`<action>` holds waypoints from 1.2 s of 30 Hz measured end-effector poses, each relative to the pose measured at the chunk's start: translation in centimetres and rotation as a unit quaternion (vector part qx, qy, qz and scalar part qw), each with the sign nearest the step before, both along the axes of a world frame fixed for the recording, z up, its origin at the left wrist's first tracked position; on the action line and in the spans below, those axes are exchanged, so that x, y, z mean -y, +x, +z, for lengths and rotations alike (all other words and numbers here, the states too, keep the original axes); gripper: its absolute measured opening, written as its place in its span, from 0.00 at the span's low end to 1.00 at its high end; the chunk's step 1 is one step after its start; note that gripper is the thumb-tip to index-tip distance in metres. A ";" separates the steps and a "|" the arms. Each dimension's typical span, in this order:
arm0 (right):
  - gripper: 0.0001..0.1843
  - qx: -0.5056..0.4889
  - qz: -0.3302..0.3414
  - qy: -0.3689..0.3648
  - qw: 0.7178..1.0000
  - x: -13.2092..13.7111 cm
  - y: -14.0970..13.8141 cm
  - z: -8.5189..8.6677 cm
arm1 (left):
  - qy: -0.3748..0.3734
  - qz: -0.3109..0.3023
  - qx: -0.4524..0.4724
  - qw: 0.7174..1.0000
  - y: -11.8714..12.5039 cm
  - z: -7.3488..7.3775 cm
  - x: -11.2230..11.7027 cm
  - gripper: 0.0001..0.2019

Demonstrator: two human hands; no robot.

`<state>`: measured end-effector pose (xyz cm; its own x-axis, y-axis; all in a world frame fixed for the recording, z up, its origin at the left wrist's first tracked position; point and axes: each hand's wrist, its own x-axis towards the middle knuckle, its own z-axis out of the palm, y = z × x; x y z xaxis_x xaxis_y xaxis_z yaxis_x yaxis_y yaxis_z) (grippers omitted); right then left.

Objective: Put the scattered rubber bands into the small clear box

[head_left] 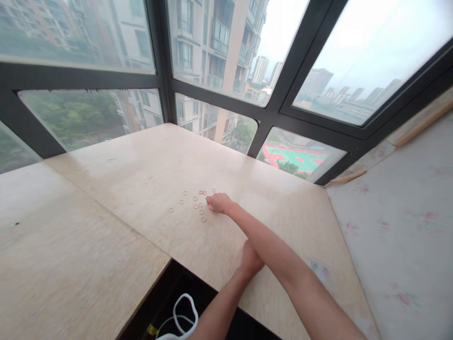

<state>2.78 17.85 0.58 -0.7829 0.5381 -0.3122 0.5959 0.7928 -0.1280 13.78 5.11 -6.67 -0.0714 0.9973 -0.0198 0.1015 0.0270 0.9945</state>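
R forearm (pixel 292 271) lies over L hand (pixel 250 259), mostly hiding it — can't tell its state. R hand (pixel 219 203) curls beside rings (pixel 203 217) on tabletop (pixel 141 174), grip unclear; they're spread, prob. so each shows.

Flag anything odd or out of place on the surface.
Small dark speck at far left, apart from the thin rings scattered near the right hand. Odd because it's isolated; too small to identify.
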 end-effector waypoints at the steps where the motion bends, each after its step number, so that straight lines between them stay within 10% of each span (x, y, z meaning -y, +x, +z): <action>1: 0.11 0.008 -0.006 -0.010 1.000 0.1 0.8 0.2 | 0.013 0.004 -0.024 1.000 0.0 0.1 -0.1 0.09; 11: 0.06 -0.172 -0.115 -0.180 0.962 2.9 10.1 2.3 | 0.118 0.050 -0.136 0.982 0.1 0.6 -1.0 0.07; 18: 0.13 -0.387 -0.229 -0.237 0.861 7.7 19.1 2.5 | 0.100 0.044 -0.111 0.988 -0.1 0.4 -1.2 0.08; 22: 0.19 -0.511 -0.326 -0.273 0.747 10.9 25.5 1.8 | 0.142 0.042 -0.088 0.985 -0.2 0.5 -1.2 0.09; 30: 0.17 -0.479 -0.500 0.003 0.722 13.9 37.4 -0.8 | 0.144 0.040 -0.096 0.984 -0.1 0.1 -1.6 0.10; 36: 0.14 -0.454 -0.531 0.135 0.703 13.6 40.9 -1.2 | 0.132 0.039 -0.102 0.985 -0.2 0.3 -1.6 0.10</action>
